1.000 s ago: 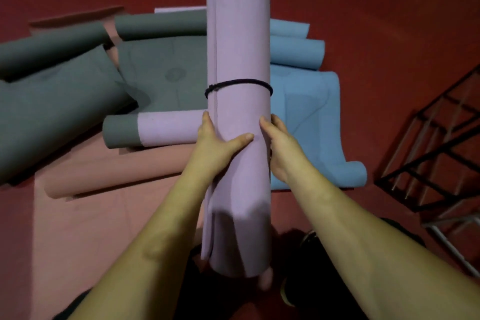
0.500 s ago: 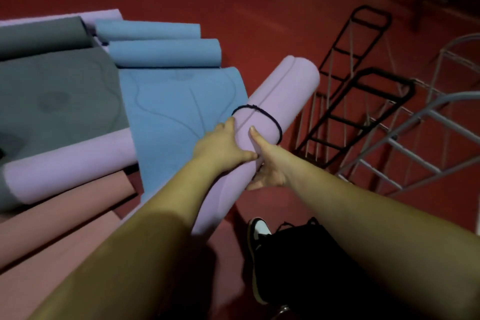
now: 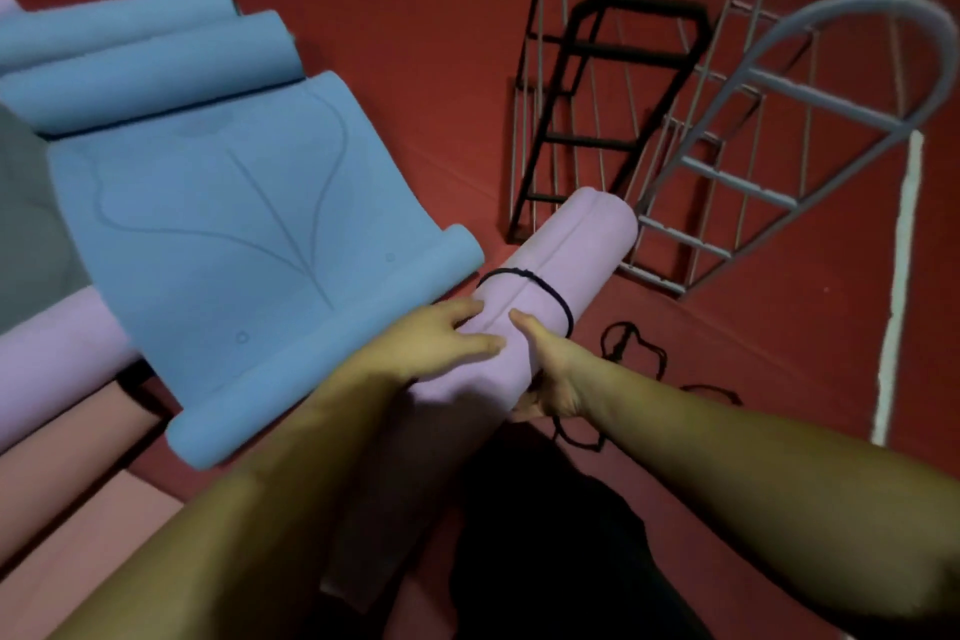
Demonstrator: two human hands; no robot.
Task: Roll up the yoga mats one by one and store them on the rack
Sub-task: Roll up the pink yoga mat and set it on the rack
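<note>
Head cam: your left hand (image 3: 436, 340) & right hand (image 3: 550, 374) both wrap the rolled lilac mat (image 3: 550, 270), just behind its black band (image 3: 540, 286). Mat's far end points at the racks (image 3: 613, 83), just short of them.

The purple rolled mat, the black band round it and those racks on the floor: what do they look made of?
Purple rolled mat: seemingly soft foam or rubber, matt; its end looks thick and rounded. Black band: probably elastic cord, thin and snug. Black rack and grey rack: likely painted metal, with thin straight bars. Both hands, left hand and right hand, grip the mat.
</note>
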